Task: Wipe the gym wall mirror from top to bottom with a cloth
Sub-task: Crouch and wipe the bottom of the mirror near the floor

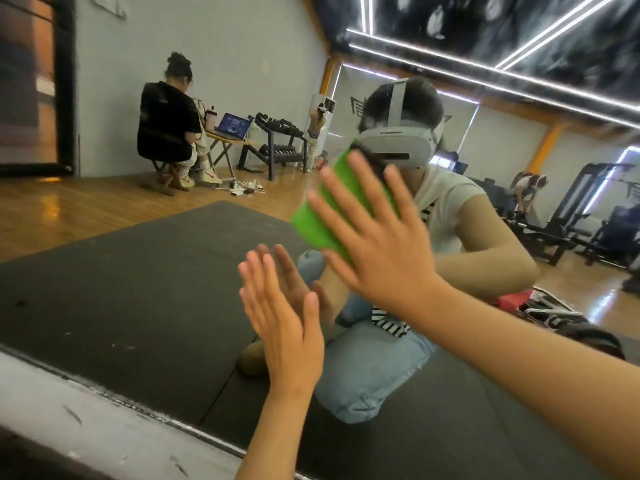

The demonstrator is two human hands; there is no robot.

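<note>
The wall mirror [145, 278] fills nearly the whole head view, and its lower edge runs diagonally across the bottom left. My right hand [377, 244] lies flat with fingers spread, pressing a bright green cloth [332, 209] against the glass at mid height. The cloth sticks out above and to the left of my fingers. My left hand [284, 323] is flat on the glass lower down and to the left, holding nothing, fingertips touching their own reflection.
A grey wall strip [69, 410] runs under the mirror's lower edge. The glass reflects me kneeling on a black mat, a seated person at a laptop table, a dumbbell rack, and gym machines at the right.
</note>
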